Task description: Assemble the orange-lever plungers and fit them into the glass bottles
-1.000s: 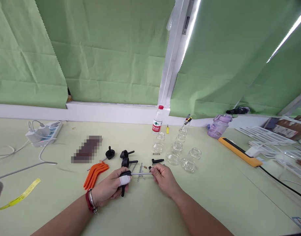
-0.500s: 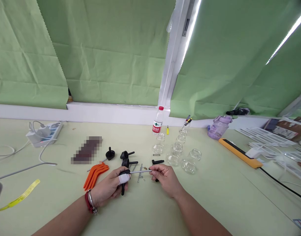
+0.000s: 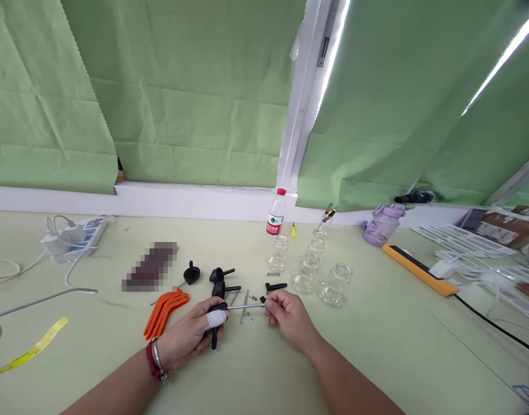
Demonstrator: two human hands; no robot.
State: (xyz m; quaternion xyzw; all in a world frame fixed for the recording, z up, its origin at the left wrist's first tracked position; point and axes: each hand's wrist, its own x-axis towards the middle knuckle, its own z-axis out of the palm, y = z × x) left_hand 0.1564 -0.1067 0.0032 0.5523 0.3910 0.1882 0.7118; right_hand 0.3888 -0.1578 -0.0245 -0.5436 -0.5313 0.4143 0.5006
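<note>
Black plastic part (image 3: 214, 340) here, with the left hand (image 3: 187, 339) wrapped snugly around it, white wrap (image 3: 216, 319) on the thumb. Thin metal rod (image 3: 246, 306) pokes out of it sideways above the table (image 3: 264, 380), and the right hand (image 3: 292, 323) has the far end pinched in its fingertips. Tiny black bit (image 3: 263, 300) right by those fingertips, can't tell if it's touching. Loose screws (image 3: 245, 299) lie around and under the rod, then a black lever-looking piece (image 3: 276, 286) and a spring (image 3: 273, 274) further back. 2 more black parts (image 3: 218, 275) sit just beyond the left hand, orange handles (image 3: 162, 314) to its left, glass jars (image 3: 303, 281) past the right hand.
</note>
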